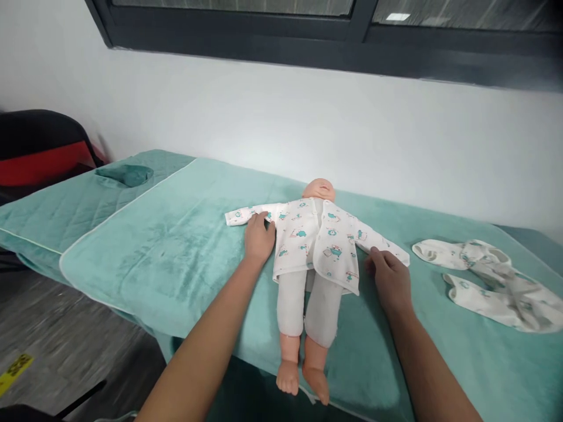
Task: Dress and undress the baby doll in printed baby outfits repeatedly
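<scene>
Beneath a dark-framed window (233, 36), a green-covered bed (176, 264) carries a doll (292, 293) on its back, centrally, in a printed jacket (301, 237). Spare printed clothing (514, 293) lies clear, right; a black-and-red chair (41, 155) stands left. Left hand (260, 237) and right hand (389, 275) are at the sleeves; whether either grip is closed, I cannot tell.

We see soft light, brightest on the white wall (264, 117) mid-frame | rectangular glare on window glass (457, 14), upper right | dim floor (88, 334), lower left | fine detail smeared

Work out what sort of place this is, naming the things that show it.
Perhaps a care-training room: a doll in a tiny jacket lies on a green-covered bed, with another small printed garment beside it.
</scene>
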### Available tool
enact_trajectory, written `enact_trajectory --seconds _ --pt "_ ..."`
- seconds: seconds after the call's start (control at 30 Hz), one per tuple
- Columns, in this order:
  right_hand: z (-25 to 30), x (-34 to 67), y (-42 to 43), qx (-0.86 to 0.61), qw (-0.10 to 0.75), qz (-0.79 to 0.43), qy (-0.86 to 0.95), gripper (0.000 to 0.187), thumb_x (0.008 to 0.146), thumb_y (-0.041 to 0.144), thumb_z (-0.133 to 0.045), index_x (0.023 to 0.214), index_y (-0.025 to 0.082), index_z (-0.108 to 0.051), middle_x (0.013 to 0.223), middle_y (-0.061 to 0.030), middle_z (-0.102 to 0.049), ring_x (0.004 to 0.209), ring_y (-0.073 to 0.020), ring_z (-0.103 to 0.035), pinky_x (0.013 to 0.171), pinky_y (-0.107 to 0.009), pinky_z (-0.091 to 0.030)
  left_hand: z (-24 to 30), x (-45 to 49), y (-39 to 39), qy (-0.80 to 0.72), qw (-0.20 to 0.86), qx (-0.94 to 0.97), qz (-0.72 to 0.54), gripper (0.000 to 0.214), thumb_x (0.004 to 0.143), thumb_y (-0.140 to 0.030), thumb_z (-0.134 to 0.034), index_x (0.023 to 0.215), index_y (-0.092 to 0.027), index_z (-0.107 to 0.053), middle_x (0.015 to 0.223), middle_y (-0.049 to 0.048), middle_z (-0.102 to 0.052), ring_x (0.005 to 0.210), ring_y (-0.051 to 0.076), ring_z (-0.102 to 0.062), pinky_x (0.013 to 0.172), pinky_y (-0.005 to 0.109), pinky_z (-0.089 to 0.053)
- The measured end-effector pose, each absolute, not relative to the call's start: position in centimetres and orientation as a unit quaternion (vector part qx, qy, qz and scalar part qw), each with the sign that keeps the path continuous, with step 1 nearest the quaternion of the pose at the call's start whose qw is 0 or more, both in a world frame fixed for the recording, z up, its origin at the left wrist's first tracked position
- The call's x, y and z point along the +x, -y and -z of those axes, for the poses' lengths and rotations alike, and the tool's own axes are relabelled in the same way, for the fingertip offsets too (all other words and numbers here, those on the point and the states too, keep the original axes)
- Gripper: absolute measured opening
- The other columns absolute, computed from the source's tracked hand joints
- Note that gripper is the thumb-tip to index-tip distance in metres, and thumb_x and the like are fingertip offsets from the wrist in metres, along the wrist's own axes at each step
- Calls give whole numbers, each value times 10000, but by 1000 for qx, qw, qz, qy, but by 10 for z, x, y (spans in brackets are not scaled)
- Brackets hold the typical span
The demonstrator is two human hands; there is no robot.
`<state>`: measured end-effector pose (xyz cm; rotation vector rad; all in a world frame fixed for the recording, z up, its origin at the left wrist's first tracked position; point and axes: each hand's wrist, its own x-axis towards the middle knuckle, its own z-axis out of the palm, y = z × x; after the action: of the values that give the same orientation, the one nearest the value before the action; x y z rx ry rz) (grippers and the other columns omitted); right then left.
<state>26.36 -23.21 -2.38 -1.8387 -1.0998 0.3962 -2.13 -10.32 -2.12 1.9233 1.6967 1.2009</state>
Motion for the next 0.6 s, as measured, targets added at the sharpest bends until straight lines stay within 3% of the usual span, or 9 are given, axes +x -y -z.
enact_trajectory --seconds 0.13,0.3,0.43,0.6 --pt "28 282 211 -779 389 -105 481 351 847 530 -570 925 227 -730 995 -83 -745 946 -282 -629 857 -407 -431 17 -18 103 -614 138 676 -383 422 916 -370 -522 1283 -166 -566 1270 140 -616 1232 301 -552 1059 457 -429" --pt "30 298 177 -742 450 -176 464 408 805 548 -611 977 190 -706 1020 -111 -736 988 -294 -646 933 -460 -461 13 -11 98 -615 146 706 -321 663 913 -551 -489 1425 -131 -443 1420 205 -507 1344 370 -464 1111 531 -354" --pt "32 297 155 -713 488 -207 459 559 815 599 -604 1176 173 -629 1106 -110 -717 968 -264 -672 920 -441 -507 14 -4 89 -613 137 716 -305 684 931 -561 -439 1460 -130 -400 1467 220 -460 1367 376 -445 1110 523 -354" --pt "33 292 146 -658 511 -261 488 722 799 556 -672 1394 190 -489 1347 -142 -616 1228 -296 -582 1043 -448 -449 15 6 76 -602 150 721 -309 672 953 -496 -422 1514 -138 -327 1536 201 -414 1452 359 -348 1139 533 -329"
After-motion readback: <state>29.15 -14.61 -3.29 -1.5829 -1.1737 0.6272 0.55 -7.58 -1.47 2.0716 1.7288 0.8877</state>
